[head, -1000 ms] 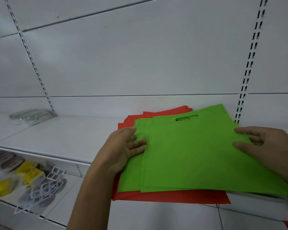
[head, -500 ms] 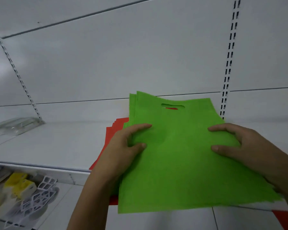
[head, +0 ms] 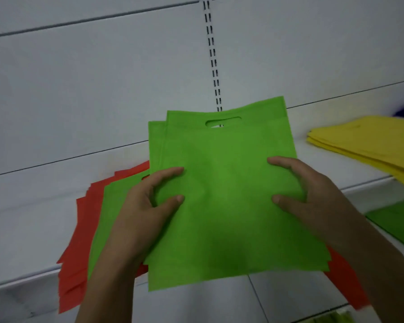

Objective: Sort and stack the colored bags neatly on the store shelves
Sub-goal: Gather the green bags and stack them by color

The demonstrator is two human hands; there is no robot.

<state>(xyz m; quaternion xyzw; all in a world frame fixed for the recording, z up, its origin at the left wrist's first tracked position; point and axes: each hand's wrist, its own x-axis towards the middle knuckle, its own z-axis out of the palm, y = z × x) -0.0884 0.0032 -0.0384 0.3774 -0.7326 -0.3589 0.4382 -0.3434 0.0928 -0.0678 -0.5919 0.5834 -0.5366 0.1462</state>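
Above red bags [head: 79,229]: left hand [head: 147,206], right hand [head: 313,197] gripping green bags [head: 224,206] side edges.

Left hand [head: 147,206] and right hand [head: 313,190] each in pinching grip; forearms converging.

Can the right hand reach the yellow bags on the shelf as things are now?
Probably yes, but not at once. The yellow bags lie open on the shelf to the right, nothing between them and the right hand. That hand, though, grips the green bags together with the left hand.
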